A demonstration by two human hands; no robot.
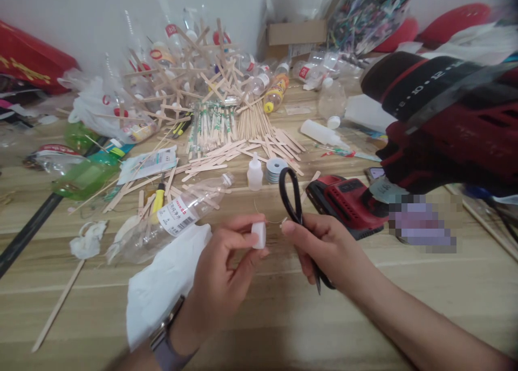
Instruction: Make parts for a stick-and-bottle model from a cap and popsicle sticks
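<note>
My left hand [226,263], with a watch on its wrist, pinches a small white cap [259,235] near the middle of the view. To its right, my right hand [324,247] is closed round black-handled scissors [292,198], whose tip points down toward the table. A thin curved wire or thread [270,221] runs between the two hands; its ends are hard to make out. Just beyond the hands, a small white squeeze bottle [254,172] stands upright beside a grey spool [276,170].
A red and black drill [449,123] stands close at the right. A clear bottle [182,214] and white paper [162,284] lie at the left. Wooden sticks [218,158], plastic bottles and a cardboard box [297,32] fill the back.
</note>
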